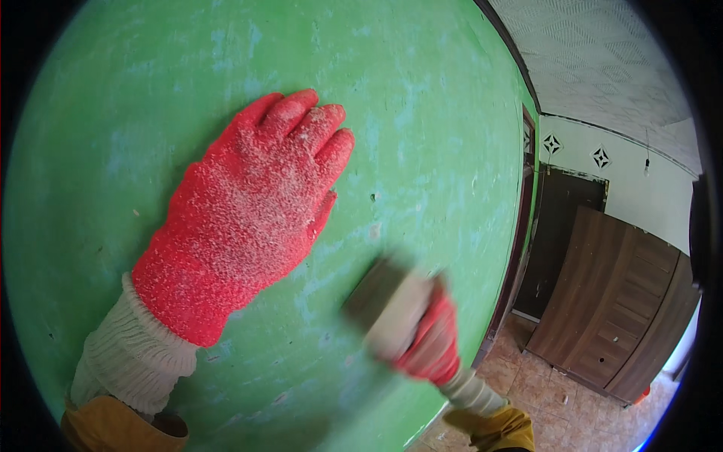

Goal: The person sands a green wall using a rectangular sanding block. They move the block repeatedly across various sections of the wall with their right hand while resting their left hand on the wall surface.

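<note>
My left hand, in a red coated glove with a white knit cuff, is spread flat against a green painted wall and holds nothing. Pale dust coats the back of its glove. To its lower right, my right hand, gloved in red as well, grips a broad hand tool with a pale body and a dark flat end. Motion blurs the tool, so its exact kind and whether it touches the wall cannot be told. Worn bluish patches and small chips mark the paint around both hands.
At the right, a brown wooden cabinet leans at an angle in the view before a dark door. Tiles cover the floor. A bulb hangs below the patterned ceiling. A door frame borders the green wall.
</note>
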The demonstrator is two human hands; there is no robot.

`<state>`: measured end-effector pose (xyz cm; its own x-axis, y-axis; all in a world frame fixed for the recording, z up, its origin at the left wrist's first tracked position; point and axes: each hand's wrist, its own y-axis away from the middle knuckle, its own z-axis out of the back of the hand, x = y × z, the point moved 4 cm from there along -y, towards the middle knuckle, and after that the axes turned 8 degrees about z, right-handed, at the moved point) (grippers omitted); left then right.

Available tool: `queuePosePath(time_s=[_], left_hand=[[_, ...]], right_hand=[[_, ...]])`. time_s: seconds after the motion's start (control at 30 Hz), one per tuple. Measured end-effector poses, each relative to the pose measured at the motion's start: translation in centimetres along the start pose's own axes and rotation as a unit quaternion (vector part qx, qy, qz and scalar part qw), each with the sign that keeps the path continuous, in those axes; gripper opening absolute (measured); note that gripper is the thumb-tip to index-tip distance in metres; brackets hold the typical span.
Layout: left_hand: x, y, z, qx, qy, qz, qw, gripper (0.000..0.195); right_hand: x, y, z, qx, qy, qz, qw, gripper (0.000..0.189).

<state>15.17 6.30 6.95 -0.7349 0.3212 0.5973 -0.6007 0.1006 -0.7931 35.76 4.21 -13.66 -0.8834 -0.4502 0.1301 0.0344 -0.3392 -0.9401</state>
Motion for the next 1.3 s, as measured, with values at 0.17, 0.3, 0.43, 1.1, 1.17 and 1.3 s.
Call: queuePosePath(time_s=[0.17,0.3,0.43,1.1,1.17,1.3], left_hand=[[-0.4,-0.3,-0.3,-0.01,0.01,-0.003,1.0,0.046],[-0.5,-0.4,0.1,-0.007,0.024,-0.002,1.0,0.045],[-1.0,-0.5,-0.4,-0.018,0.02,-0.005,1.0,0.045],[-1.1,-0.3,-0.8,-0.008,0.008,-0.021,1.0,0.043],[-0.8,0.0,-0.8,-0.016,-0.004,-0.014,1.0,0.044],[-0.4,0.0,-0.7,-0.014,0.019,-0.014,1.0,0.044]], right_hand=[[0.7,-0.7,0.4,0.132,0.046,0.151,0.979,0.082],[-9.7,-7.4,5.1,-0.166,0.002,-0.046,0.985,0.095],[-19.0,-8.7,7.4,-0.338,-0.192,-0.295,0.873,0.071],[-18.7,-6.9,7.0,-0.286,-0.069,-0.264,0.919,0.051],[-12.5,-6.3,4.0,-0.216,-0.087,-0.203,0.951,0.064],[-1.0,1.7,-0.7,0.012,0.042,0.076,0.996,0.081]])
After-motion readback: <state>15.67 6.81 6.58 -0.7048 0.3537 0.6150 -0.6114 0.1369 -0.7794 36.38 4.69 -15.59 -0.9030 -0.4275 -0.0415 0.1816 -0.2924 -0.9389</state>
